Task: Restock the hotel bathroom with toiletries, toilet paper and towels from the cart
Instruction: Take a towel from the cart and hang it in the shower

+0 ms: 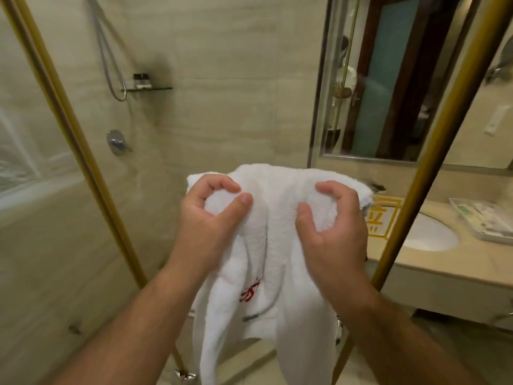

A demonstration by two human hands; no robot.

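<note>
Beige stone-look tiling covers the shower wall, seen through a gold-framed glass door (pixel 69 129) at far left. A ribbed metal shower hose (pixel 107 56) loops down beside a round chrome mixer valve (pixel 116 141). A thin glass shelf (pixel 150 89) on the wall carries small dark-capped bottles (pixel 142 80).

At centre the white towel (pixel 272 245) is held up in front of the wall, in mid-air. The left hand (pixel 211 218) has its fingers curled over the upper left edge, with the thumb pressed against the front so that a fold is pinched. The right hand (pixel 330 226) grips the upper right edge the same way, a bunch of cloth caught between thumb and fingers. The towel hangs below both grips in long soft folds. The fabric is thick looped terry, with red embroidery (pixel 249 291) and a grey stripe (pixel 251 318) lower down.

To the right stands a second gold post (pixel 433 151). Behind it a metal-framed mirror (pixel 388 93) hangs above a beige counter (pixel 444 262) with an oval white basin (pixel 433 237). A shallow white tray (pixel 463 218) sits beside the basin; its contents are too blurred to identify.
</note>
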